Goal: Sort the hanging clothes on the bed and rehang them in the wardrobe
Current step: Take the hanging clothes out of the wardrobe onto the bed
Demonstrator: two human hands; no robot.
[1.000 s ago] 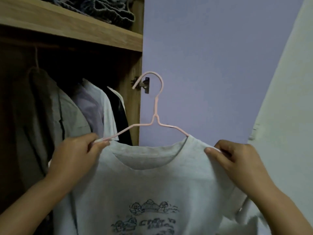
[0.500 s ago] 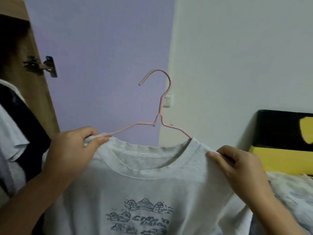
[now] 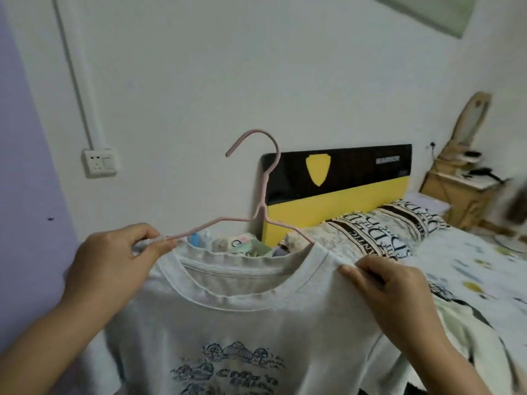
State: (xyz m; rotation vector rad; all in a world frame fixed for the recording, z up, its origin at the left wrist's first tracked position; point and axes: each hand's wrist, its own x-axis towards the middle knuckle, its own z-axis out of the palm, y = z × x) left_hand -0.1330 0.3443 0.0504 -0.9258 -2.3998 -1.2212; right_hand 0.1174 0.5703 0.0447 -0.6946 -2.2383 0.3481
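Fingers point(image 3: 154, 246) of left hand point(image 3: 114, 269) pinching pink hanger point(image 3: 265, 195) arm; right hand point(image 3: 390, 292) gripping grey T-shirt point(image 3: 251, 332) shoulder, held up beside bed point(image 3: 456, 252). Only half seated — could slide off if grip loosens.

A single head-worn, wide-angle view looks forward and slightly down from the person's own standpoint. It sits close above both hands, the left hand point(image 3: 114, 269) and right hand point(image 3: 396, 300), which fill the lower frame. Beyond them it faces the white wall point(image 3: 285, 67) and the bed's headboard point(image 3: 342, 183), farther off at right.
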